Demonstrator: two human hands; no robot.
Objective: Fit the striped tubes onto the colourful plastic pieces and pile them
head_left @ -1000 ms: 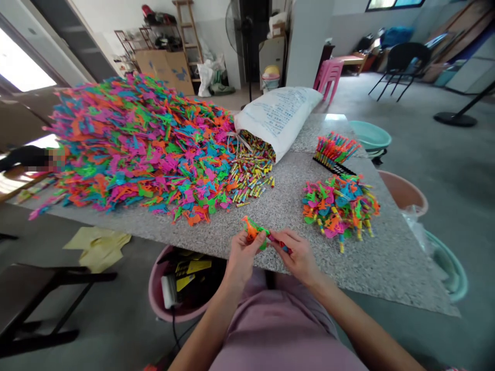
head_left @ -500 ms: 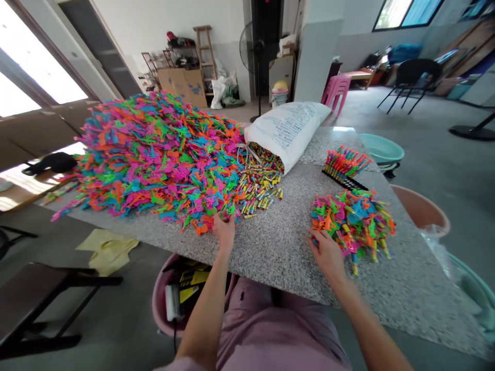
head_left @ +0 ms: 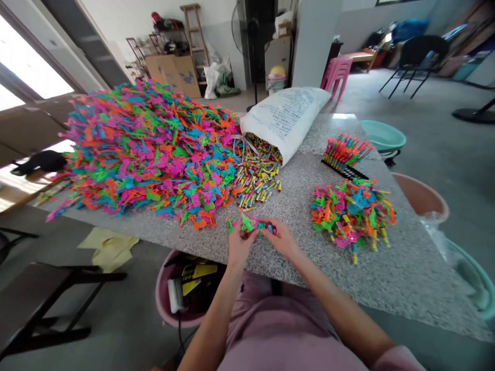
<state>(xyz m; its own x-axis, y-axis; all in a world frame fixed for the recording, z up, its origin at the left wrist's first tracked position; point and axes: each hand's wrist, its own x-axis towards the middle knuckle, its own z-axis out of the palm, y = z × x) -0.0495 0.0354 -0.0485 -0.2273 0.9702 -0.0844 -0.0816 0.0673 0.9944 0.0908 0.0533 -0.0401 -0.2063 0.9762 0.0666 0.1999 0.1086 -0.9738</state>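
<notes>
Two hands meet over the near edge of the stone tabletop (head_left: 294,268): the left hand (head_left: 240,247) pinches green and pink plastic pieces (head_left: 249,222) between thumb and fingers, and just beside it the right hand (head_left: 284,239) pinches a small blue-and-red piece (head_left: 270,228) that seems to meet them; whether they are joined, I cannot tell. Right of the grip lies a modest cluster (head_left: 336,211) of such plastic pieces, several with striped tubes on their ends, so these look done. Beyond the cluster, orange-red sticks (head_left: 346,148) stand in a black rack (head_left: 358,174). Left of the grip spreads a far larger heap (head_left: 147,149), and just beyond the grip loose tubes (head_left: 255,183) spill from a white sack (head_left: 290,113); by that measure, most seems left.
</notes>
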